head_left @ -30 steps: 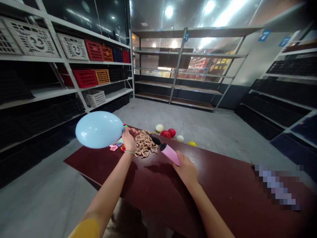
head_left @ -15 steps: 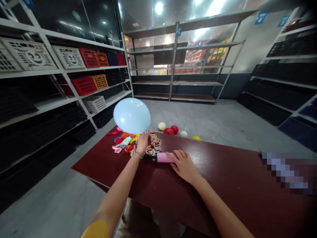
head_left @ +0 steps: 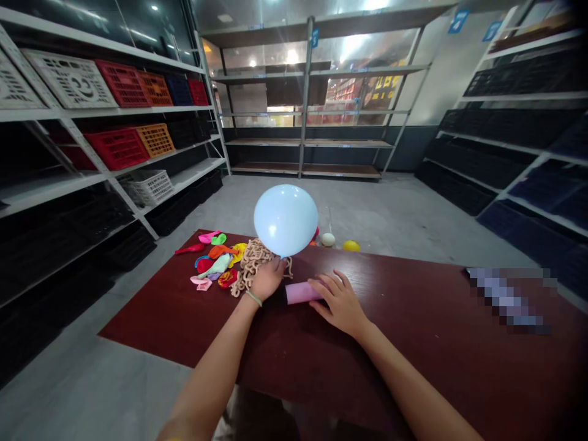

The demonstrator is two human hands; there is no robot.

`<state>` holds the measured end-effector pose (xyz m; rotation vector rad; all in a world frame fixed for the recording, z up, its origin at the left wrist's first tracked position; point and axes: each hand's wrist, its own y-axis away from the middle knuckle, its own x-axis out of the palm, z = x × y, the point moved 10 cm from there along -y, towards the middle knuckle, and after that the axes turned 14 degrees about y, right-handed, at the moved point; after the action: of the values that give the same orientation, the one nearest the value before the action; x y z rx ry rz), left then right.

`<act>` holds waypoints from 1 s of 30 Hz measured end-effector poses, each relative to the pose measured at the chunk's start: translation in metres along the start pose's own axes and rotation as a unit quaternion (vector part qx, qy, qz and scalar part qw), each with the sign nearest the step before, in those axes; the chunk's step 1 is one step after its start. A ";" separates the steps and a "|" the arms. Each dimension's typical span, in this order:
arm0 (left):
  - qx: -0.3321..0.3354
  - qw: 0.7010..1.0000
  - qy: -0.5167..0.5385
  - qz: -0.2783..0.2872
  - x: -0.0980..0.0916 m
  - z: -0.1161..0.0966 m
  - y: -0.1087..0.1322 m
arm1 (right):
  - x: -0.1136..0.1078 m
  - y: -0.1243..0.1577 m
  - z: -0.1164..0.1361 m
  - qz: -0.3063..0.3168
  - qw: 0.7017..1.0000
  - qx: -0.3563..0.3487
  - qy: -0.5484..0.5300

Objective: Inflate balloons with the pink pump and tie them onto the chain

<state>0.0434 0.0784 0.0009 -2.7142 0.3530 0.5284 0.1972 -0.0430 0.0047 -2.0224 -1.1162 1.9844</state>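
My left hand point(head_left: 267, 280) pinches the neck of an inflated light-blue balloon point(head_left: 285, 220), which stands up above the dark red table point(head_left: 404, 343). The pink hand pump point(head_left: 301, 292) lies flat on the table just right of that hand. My right hand point(head_left: 339, 302) rests on the pump's right end with its fingers spread over it. Directly behind my left hand sits a pile of tan clips point(head_left: 250, 265). A heap of flat, uninflated coloured balloons point(head_left: 214, 262) lies left of the clips.
Small inflated balloons, white point(head_left: 327, 239) and yellow point(head_left: 351, 246), lie on the grey floor beyond the table. Shelving with red, orange and white crates point(head_left: 119, 147) lines the left wall. More racks stand at the back and right. A blurred patch point(head_left: 508, 300) sits on the table's right.
My left hand swung the blue balloon from the far left to upright over the table's middle. My right hand laid the pump flat and now rests on it. The camera tilted down.
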 end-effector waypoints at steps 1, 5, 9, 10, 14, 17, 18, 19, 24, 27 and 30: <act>0.006 1.000 -0.015 0.006 0.001 -0.001 0.000 | 0.000 0.001 0.000 -0.003 1.000 0.001 0.005; 0.033 0.998 -0.047 0.026 0.001 -0.007 0.002 | -0.009 -0.002 -0.004 -0.038 0.999 0.000 0.039; 0.022 0.996 -0.077 0.042 0.003 -0.008 0.004 | -0.038 -0.033 0.003 -0.078 0.991 -0.042 0.099; 0.018 0.996 -0.081 0.043 0.003 -0.007 0.004 | -0.044 -0.046 0.009 -0.074 0.989 -0.069 0.110; 0.006 0.995 -0.079 0.064 0.010 -0.004 0.005 | -0.049 -0.095 0.040 0.029 0.971 -0.212 0.107; -0.001 0.994 -0.074 0.075 0.014 -0.002 0.005 | -0.041 -0.117 0.051 0.062 0.955 -0.274 0.099; -0.001 0.994 -0.079 0.079 0.015 -0.002 0.005 | -0.035 -0.121 0.051 0.072 0.951 -0.280 0.110; -0.004 0.992 -0.089 0.085 0.016 -0.001 0.005 | -0.027 -0.123 0.048 0.083 0.948 -0.278 0.130; -0.019 0.980 -0.156 0.122 0.023 0.003 0.006 | -0.006 -0.120 0.030 0.102 0.947 -0.230 0.199; -0.018 0.980 -0.155 0.122 0.022 0.002 0.006 | -0.008 -0.119 0.029 0.077 0.953 -0.209 0.205; -0.020 0.981 -0.151 0.120 0.019 0.000 0.005 | -0.005 -0.122 0.035 0.055 0.956 -0.196 0.210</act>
<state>0.0584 0.0709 -0.0083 -2.5878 0.5957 1.0109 0.1142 0.0287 0.0699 -2.5859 -1.3937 1.3353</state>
